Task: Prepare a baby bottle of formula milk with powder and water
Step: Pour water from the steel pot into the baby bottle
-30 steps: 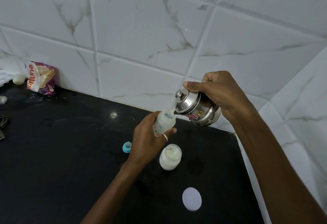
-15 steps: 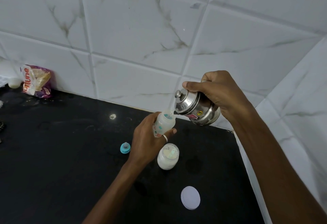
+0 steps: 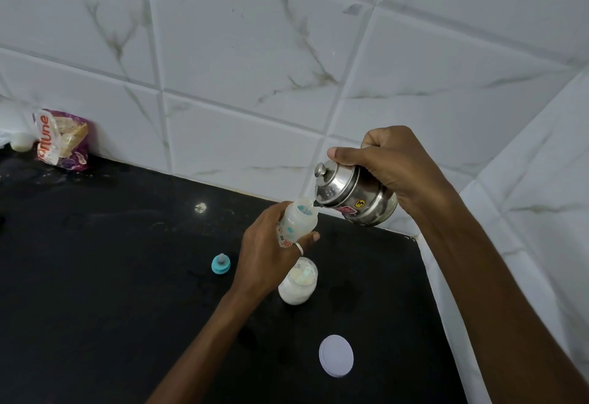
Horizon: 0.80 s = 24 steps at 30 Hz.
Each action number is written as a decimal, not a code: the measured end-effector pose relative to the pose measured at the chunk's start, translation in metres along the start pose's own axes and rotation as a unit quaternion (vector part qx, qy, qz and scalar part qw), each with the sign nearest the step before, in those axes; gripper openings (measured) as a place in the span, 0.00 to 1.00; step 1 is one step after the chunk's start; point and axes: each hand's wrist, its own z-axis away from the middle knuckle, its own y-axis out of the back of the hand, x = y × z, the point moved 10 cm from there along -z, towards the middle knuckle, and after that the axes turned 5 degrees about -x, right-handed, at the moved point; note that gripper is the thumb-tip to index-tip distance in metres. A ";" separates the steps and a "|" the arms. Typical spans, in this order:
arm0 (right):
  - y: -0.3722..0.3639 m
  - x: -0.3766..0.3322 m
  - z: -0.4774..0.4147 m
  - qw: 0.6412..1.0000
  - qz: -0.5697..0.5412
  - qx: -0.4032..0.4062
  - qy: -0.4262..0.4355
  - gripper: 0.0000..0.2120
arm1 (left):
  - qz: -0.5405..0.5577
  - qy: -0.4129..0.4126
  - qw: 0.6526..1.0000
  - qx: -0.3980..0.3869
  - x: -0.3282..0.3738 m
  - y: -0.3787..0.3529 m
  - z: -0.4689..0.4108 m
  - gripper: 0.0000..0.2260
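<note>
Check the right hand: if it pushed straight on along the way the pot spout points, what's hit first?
Likely the open mouth of the baby bottle in the left hand. The right hand tips the steel pot, spout right at the rim; depth is unclear.

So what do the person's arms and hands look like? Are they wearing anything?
Both arms are bare as far as the picture shows, with no sleeves, gloves or watch in view. The left hand wears one thin silver ring on a finger. The right hand shows no ring or band. Nails look short and plain.
</note>
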 end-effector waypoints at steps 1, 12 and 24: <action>0.000 0.000 0.000 1.000 0.002 -0.001 -0.001 0.23 | 0.000 -0.001 1.000 0.000 0.000 -0.001 0.000 0.29; 0.003 0.001 0.000 1.000 0.014 0.000 0.001 0.23 | -0.001 -0.001 1.000 -0.006 -0.002 -0.009 -0.001 0.29; 0.002 0.000 0.001 1.000 0.018 -0.004 -0.001 0.22 | -0.003 -0.003 1.000 -0.008 -0.003 -0.007 -0.002 0.29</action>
